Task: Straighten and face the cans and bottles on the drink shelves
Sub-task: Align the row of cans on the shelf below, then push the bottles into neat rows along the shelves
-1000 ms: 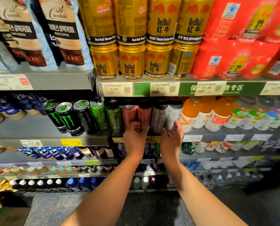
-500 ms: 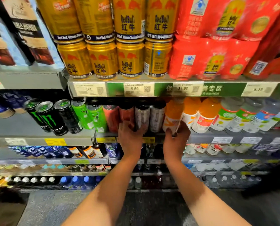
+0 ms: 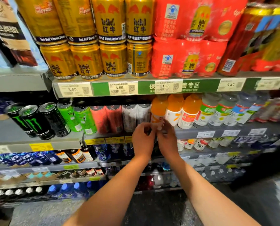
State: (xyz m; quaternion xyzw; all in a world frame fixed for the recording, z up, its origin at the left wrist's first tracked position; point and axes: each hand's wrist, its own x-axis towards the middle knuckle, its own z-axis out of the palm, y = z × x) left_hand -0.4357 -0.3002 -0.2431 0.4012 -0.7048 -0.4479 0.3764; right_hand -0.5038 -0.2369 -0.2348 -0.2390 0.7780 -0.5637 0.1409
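Orange plastic juice bottle with a white label (image 3: 158, 111) stands leftmost in its row, just right of the grey tall cans (image 3: 136, 117). Left hand (image 3: 142, 141) and right hand (image 3: 167, 139) both curl fingers round its base, blurred.

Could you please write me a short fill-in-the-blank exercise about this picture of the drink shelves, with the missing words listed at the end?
1. Both hands, the left hand and the right hand, hold the base of a bottle filled with ____ drink.
2. The gold cans on the shelf above are stacked ____ high.
3. The black cans stand to the ____ of the green cans.

Missing words: orange; two; left
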